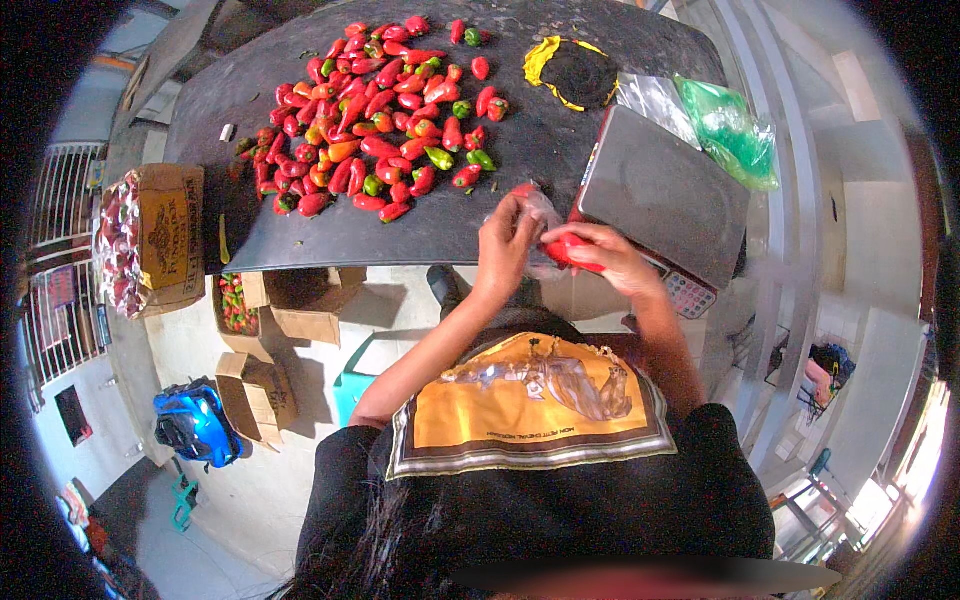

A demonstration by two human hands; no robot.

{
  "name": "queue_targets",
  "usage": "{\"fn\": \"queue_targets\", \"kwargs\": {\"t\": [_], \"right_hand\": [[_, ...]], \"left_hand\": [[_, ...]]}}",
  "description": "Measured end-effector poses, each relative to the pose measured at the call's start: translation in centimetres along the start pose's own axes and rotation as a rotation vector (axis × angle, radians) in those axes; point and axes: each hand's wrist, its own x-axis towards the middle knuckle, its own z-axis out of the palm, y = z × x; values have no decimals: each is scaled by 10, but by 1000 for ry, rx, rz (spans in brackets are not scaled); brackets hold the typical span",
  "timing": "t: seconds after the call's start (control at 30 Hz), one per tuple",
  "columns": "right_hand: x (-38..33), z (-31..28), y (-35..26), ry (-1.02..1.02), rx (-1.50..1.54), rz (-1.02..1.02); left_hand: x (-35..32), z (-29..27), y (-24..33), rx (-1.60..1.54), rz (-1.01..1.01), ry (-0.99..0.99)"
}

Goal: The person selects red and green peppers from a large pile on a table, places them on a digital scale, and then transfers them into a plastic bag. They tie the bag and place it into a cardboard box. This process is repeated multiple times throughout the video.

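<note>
My left hand (508,238) pinches the rim of a clear plastic bag (543,212) at the table's near edge. Some red shows at the fingertips, perhaps a pepper in the bag. Close by on the right, my right hand (618,262) has its fingers closed round a shiny red pepper (572,253), held against the bag's side. Beyond my hands, a broad pile of mostly red peppers (370,115), with a few green and orange ones, covers the left and middle of the black table (400,240).
A grey scale (660,190) with a keypad stands just right of my hands. Behind it lie a green plastic bag (725,125) and a black-and-yellow round item (572,75). At left are a filled carton (170,235), open cardboard boxes (255,395) and a blue bag (198,422).
</note>
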Motion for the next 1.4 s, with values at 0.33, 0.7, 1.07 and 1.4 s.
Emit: {"fn": "queue_targets", "kwargs": {"t": [0.33,0.7,1.07,1.4], "right_hand": [[84,43,87,533,771,-25],[88,67,48,479,-550,-561],[37,58,-93,469,-1156,-632],[32,64,-99,645,-1008,-597]], "left_hand": [[-27,-1,3,528,-23,-208],[22,-48,17,155,-93,23],[63,-56,80,146,245,7],[36,-45,104,256,316,-290]]}}
